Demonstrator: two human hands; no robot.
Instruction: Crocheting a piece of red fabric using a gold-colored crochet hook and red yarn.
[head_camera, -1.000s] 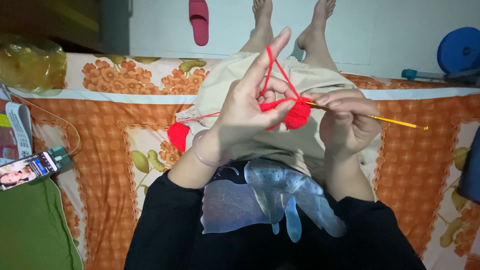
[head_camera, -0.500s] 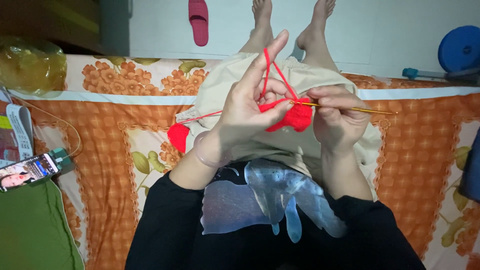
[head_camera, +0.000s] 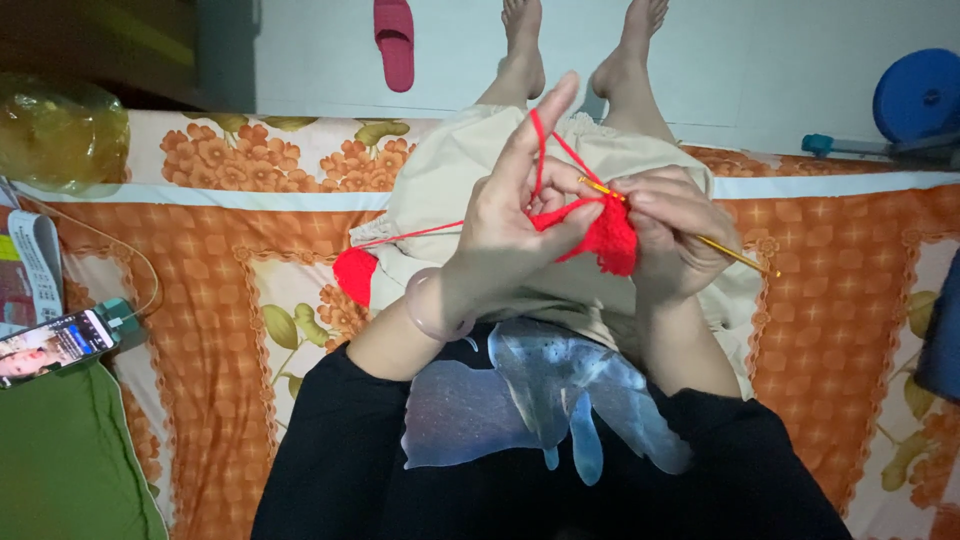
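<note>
Two hands meet over the lap on a small red crochet piece. Left hand pinches it, red yarn looped over the raised forefinger; right hand is closed on a yellow crochet hook. Yarn trails to a red ball on the orange floral bed. A yellow plastic bag lies far left, contents unclear.

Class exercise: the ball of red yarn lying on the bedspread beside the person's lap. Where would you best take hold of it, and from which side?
Grip the ball of red yarn across its round body, coming from above and from its left side. That side faces open bedspread, while the strand runs off to the right toward the left hand, so fingers there would likely snag it.
</note>
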